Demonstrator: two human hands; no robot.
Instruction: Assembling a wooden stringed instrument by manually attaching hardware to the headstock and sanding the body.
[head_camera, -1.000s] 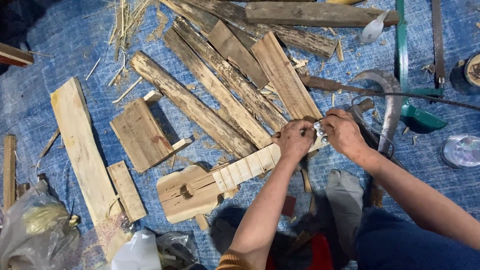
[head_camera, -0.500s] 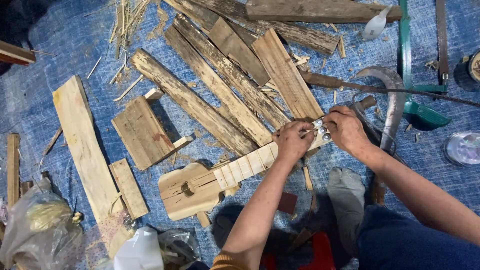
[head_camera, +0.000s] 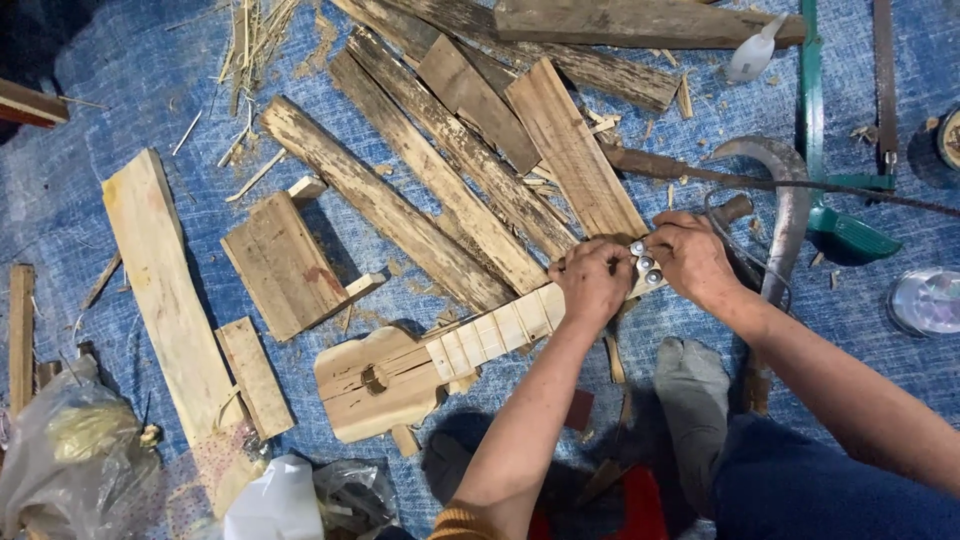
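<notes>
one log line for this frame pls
left hand: grips wooden guitar neck | right hand: at metal tuning pegs on headstock | nearby: sickle, planks

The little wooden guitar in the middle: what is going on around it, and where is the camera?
The camera sits on a person's head and looks straight down, so both arms reaching in from below are that person's own. There is no machine here, only bare hands. The left hand and right hand meet at the head end of a small wooden guitar, by its metal tuning pegs; I cannot tell how firmly they grip. Everything lies on a blue mat: rough wooden planks, a curved sickle, a green saw frame, splinters, and plastic bags at lower left.
</notes>
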